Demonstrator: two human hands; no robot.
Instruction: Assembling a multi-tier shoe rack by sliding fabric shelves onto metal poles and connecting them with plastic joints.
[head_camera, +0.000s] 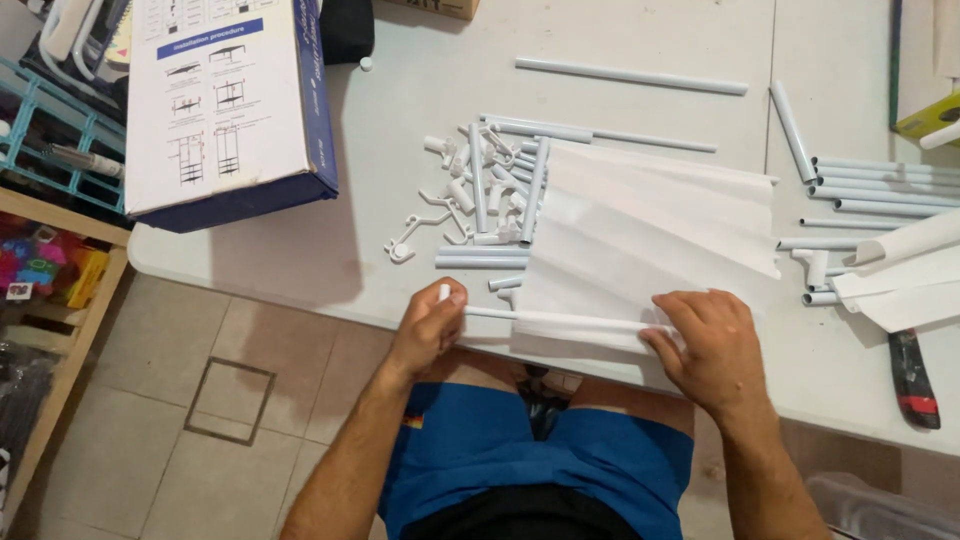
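White tube (560, 320) in paper wrap (650, 250), held level at near table (300, 250) edge.

Left hand (428, 328) clamped on bare tube end; right hand (705, 345) pressed on wrapped end, hands well apart. Behind: loose white tubes and plastic fittings (480, 190); printed carton (225, 100) far left; utility knife (913, 378) right.

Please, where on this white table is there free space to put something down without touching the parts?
The table is bare between the cardboard box and the heap of small tubes and clips, and behind the heap, before the long tube. It is crowded around the white sheet and the tube stack at right.
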